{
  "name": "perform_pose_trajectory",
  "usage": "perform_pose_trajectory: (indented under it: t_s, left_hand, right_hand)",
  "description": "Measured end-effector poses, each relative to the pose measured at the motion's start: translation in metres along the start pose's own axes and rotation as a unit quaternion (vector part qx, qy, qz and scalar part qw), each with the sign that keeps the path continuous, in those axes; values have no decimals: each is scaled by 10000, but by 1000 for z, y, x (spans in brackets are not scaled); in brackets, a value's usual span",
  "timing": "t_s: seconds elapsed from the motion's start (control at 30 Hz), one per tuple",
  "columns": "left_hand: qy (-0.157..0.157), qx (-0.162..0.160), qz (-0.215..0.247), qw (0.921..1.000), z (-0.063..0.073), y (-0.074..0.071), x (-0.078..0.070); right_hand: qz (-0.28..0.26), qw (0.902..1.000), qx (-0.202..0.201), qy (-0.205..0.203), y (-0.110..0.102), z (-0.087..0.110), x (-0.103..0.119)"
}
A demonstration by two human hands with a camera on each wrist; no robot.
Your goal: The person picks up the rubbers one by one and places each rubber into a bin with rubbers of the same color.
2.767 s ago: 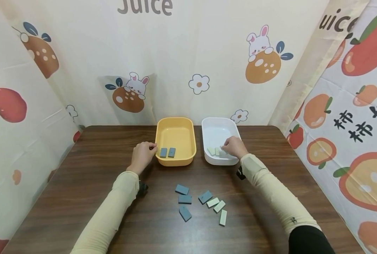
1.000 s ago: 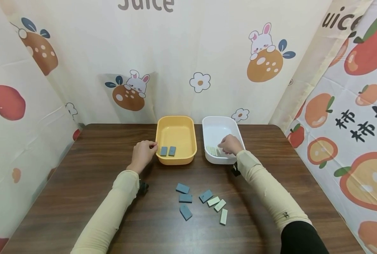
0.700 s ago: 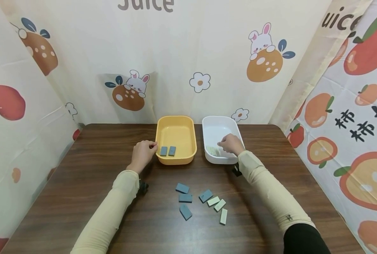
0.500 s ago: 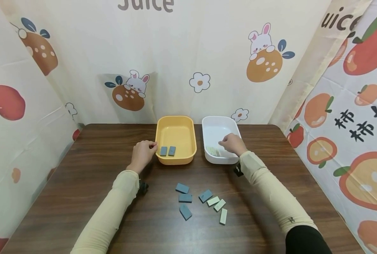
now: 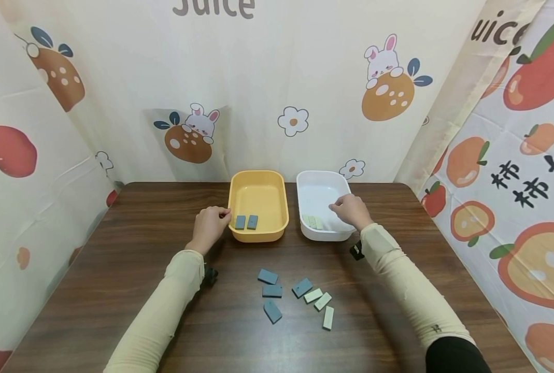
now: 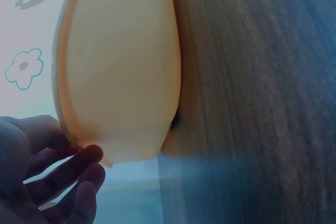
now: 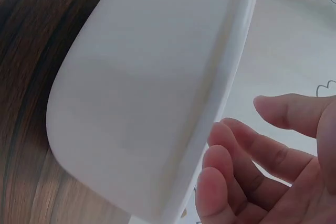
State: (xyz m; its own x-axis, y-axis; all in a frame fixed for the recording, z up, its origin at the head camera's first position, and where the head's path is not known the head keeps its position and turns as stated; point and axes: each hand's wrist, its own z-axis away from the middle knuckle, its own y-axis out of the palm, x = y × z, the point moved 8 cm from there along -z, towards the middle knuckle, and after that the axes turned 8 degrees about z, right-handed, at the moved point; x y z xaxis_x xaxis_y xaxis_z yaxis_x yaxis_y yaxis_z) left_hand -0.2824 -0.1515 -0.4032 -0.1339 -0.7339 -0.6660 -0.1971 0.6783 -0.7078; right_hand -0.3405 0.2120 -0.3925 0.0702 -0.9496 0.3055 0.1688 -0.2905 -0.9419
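My left hand point(image 5: 209, 228) pinches the left rim of a yellow plastic tray point(image 5: 263, 194); in the left wrist view thumb and fingers meet at the tray's edge. Two slate-blue tiles point(image 5: 252, 222) lie side by side in its near left corner. Over the right side of a white plastic tray point(image 5: 316, 190) hovers my right hand point(image 5: 353, 211), holding nothing. The right wrist view shows its thumb apart from loosely bent fingers point(image 7: 223, 135), close to the tray's rim. Three pale green tiles point(image 5: 312, 223) sit in a row at the white tray's near left.
On the brown wooden table point(image 5: 141, 290), nearer than the trays, lie several blue tiles point(image 5: 272, 291) and three pale green tiles point(image 5: 323, 301). A printed curtain point(image 5: 258, 77) hangs right behind the trays, with more cloth along both sides.
My right hand has let go of a pale green tile in the white tray and drawn back to the right, uncovering the row. The left hand keeps its place on the yellow rim.
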Motion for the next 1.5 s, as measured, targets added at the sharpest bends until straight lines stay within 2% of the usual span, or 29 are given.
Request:
perform_pose_trajectory:
  t_s: [0.5, 0.93, 1.2, 1.5]
  left_hand:
    - [-43, 44, 47, 10000, 0, 2, 1]
    - [-1, 16, 64, 10000, -1, 2, -1]
    - [-90, 74, 85, 9999, -1, 1, 1]
    - [-19, 51, 21, 10000, -1, 1, 1]
  right_hand:
    - [-95, 9996, -271, 30, -12, 10, -18]
    - [-263, 9977, -523, 350, -20, 19, -42]
    - [-227, 9971, -504, 518, -17, 23, -57]
    - [-339, 9979, -299, 473, -8, 26, -63]
